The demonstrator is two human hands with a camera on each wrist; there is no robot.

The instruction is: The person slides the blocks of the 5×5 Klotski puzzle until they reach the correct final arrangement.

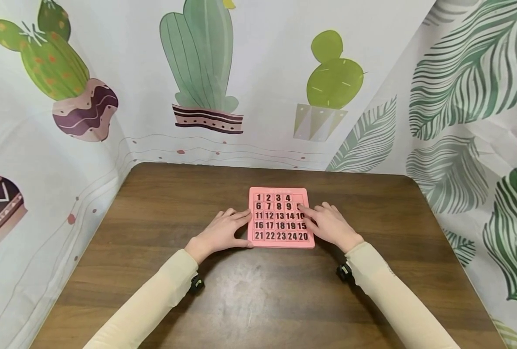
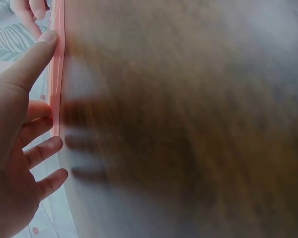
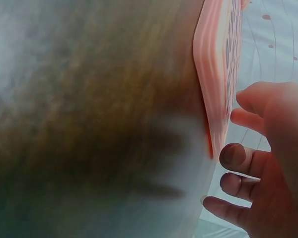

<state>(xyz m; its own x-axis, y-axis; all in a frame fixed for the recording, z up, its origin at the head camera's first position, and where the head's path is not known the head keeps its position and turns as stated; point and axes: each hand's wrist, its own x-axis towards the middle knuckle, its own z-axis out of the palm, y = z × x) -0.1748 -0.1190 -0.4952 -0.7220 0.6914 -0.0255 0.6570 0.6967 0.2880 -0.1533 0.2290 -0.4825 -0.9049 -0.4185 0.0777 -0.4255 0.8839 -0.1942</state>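
Observation:
A pink sliding number puzzle (image 1: 281, 242) lies flat on the table, its numbered tiles facing up. Its top right square is blank, and the tile marked 5 sits directly below. My left hand (image 1: 220, 231) lies along the puzzle's left side, thumb by the lower left corner and fingertips at the edge higher up. In the left wrist view, that thumb (image 2: 27, 64) rests against the pink side. From the right, my right hand (image 1: 331, 225) reaches over the puzzle, its index fingertip on the 5 tile and partly covering it. The right hand's other fingers are loosely bent beside the edge.
The brown wooden table (image 1: 249, 300) extends around the puzzle on all sides. Behind it and along both sides hangs white cloth (image 1: 267, 77) printed with cacti and leaves. A small black device (image 1: 196, 285) is strapped under the left wrist, and another (image 1: 344, 272) under the right.

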